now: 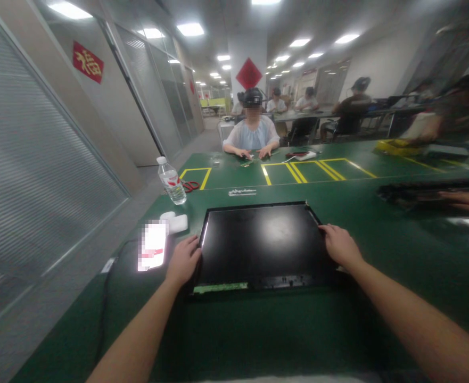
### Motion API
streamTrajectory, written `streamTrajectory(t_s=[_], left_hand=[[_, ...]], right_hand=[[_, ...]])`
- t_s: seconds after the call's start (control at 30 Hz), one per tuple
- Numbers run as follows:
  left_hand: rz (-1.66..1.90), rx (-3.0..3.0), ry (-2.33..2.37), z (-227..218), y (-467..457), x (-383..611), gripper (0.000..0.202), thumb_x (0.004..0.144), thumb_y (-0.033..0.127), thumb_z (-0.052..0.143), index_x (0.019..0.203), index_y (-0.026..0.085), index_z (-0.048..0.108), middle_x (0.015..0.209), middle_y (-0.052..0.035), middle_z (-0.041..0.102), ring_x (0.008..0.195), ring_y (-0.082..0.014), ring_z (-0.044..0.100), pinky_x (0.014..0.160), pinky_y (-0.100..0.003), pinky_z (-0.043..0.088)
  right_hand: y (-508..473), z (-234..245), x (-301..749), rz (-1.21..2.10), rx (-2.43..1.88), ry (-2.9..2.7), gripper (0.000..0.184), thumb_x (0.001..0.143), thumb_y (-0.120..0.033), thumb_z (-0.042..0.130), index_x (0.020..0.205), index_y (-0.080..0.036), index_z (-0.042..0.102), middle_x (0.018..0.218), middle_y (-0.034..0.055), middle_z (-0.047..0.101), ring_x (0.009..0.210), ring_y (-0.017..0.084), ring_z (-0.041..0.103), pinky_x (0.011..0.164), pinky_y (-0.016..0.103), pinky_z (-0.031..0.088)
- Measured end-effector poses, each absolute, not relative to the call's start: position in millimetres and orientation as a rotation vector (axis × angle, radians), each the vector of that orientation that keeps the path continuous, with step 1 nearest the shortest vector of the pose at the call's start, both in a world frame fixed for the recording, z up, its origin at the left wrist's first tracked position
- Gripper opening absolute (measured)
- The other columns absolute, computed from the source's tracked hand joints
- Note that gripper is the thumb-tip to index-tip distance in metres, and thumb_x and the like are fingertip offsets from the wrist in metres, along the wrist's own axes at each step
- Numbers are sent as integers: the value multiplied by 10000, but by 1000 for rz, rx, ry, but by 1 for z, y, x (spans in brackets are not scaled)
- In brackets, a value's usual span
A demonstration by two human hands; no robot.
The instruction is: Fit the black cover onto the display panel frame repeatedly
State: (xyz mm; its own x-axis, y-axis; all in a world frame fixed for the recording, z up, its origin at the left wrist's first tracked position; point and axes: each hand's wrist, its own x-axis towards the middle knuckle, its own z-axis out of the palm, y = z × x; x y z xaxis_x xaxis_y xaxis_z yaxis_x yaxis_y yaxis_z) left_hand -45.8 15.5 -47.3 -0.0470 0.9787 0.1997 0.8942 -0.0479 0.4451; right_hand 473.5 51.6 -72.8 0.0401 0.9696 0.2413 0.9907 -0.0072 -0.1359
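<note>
A flat black display panel (pixel 258 244) in a thin dark frame lies on the green table, its screen facing up and reflecting a pale glare. Along its near edge runs a bare strip, green on the left and dark on the right. My left hand (pixel 184 259) grips the panel's left edge, fingers bent over the side. On the opposite edge, my right hand (pixel 340 246) holds the frame near its upper right part, thumb side toward the screen. The undersides of both grips are hidden.
Left of the panel are a lit phone (pixel 153 246), a white case (pixel 177 223), a water bottle (pixel 172 181) and red-handled scissors (pixel 191 185). A person (pixel 252 133) sits opposite. At right, another person's hand (pixel 468 201) is by a long dark part (pixel 429 190).
</note>
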Motion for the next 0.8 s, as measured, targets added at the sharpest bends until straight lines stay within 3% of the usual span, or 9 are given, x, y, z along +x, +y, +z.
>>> streamTrajectory(t_s=[0.33,0.67,0.8], left_hand=[[658,2055,2033,-48,14,-46,606,969,375,428,1362,47,752,1533,-221,659,1447,-379,590,1243,-551,409],[712,2056,2003,-49,14,-50,556,954,377,477,1324,104,789,1489,-204,698,1401,-386,635,1213,-589,443],[739,2065,1961,-49,17,-53,529,938,353,511,1310,118,806,1474,-213,705,1386,-402,645,1198,-607,460]], right_hand=[[57,-88,480,-74,-2028,-1874,454,998,-188,438,1315,-235,759,1409,141,700,1244,309,649,1018,470,547],[66,-106,496,-8,-1960,-1812,458,987,-242,435,1270,-251,795,1390,145,711,1308,333,646,1066,517,549],[67,-108,503,124,-1877,-1774,435,947,-306,482,1205,-238,826,1391,147,720,1332,341,646,1153,545,493]])
